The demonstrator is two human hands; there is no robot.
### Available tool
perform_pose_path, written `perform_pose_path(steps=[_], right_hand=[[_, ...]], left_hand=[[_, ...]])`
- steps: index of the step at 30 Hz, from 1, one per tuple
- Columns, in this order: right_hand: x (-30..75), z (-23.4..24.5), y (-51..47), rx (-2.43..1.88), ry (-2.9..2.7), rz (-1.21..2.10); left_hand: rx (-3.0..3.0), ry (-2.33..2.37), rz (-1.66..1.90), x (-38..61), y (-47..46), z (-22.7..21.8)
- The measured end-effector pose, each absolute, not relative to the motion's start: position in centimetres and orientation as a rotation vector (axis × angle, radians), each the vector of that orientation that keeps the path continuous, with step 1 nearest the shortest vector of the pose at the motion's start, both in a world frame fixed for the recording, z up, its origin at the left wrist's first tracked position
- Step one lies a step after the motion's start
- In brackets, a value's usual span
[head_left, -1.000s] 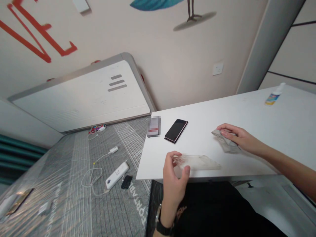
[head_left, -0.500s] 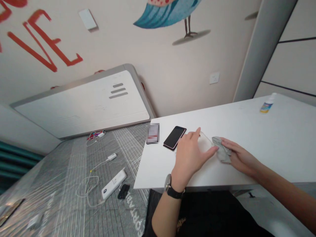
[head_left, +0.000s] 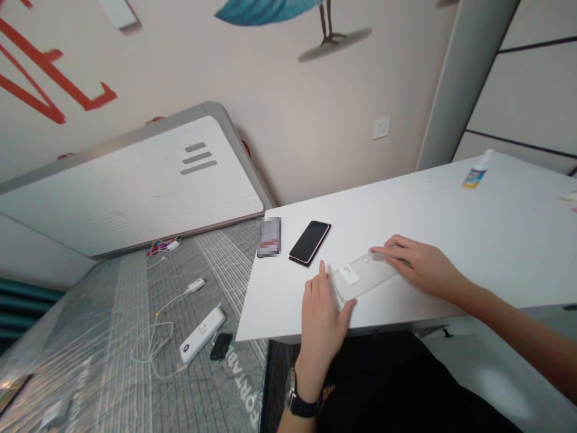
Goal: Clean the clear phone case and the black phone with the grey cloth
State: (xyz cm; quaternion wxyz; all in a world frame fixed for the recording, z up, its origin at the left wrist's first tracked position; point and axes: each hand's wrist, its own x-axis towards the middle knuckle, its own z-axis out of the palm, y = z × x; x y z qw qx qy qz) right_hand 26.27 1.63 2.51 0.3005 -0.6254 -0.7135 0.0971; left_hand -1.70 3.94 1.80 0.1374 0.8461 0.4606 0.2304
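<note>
Clear case (head_left: 369,279): In the head view, a see-through phone case lay slantwise between two hands at the near side of a white table (head_left: 433,207); whether it touched the tabletop could not be told.
Left hand (head_left: 322,319): Thumb and forefinger were set wide, holding the case across its left end.
Right hand (head_left: 424,264): The fingers were closed narrow on a thin grey piece (head_left: 391,255), probably cloth, at the case's right end.
Good handling: Light, even pressure seemed best, with the left end braced by its edges; the shell looked thin and would likely flex if pushed hard.
Inside the case: No phone was in it; a white label (head_left: 349,275) showed near its left end.
Bottle (head_left: 476,170): It stood near the back of the table, white-topped, contents hidden.
Phone (head_left: 310,242): It lay apart, beyond the left hand.
</note>
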Motion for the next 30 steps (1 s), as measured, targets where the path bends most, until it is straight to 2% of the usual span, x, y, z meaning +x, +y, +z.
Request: perform_pose_path(steps=[2,6,10,14,18,21,25,30], right_hand=[[23.2,2.1,2.3,-1.664,-2.043,0.150],[20.5,1.2,2.8,-1.357,-2.319,0.176],[22.2,1.1,3.3,-1.509,-2.220,-0.018],[23.6,0.9,3.4,-1.251,-2.425,0.091],[24.3,0.4,3.0,-1.444,-2.287,-0.121],[24.5,-0.2,2.3,-1.291,-2.422,-0.024],[24.8,-0.3,1.7,-1.505,-2.297,-0.219],[25.1,-0.1,1.9,-1.388,-2.397,-0.144]], left_hand=[[2.429,1.342,0.647,-0.7,3.8,1.8],[2.415,1.378,0.638,-0.1,3.6,2.1],[2.427,1.458,0.680,-0.4,3.3,1.9],[2.387,1.494,0.679,-0.3,3.2,1.7],[2.379,1.506,0.690,-0.2,3.1,1.7],[2.361,1.497,0.688,-0.2,3.0,1.7],[2.355,1.508,0.691,-0.2,3.0,1.7],[2.335,1.500,0.667,-0.2,3.1,1.6]])
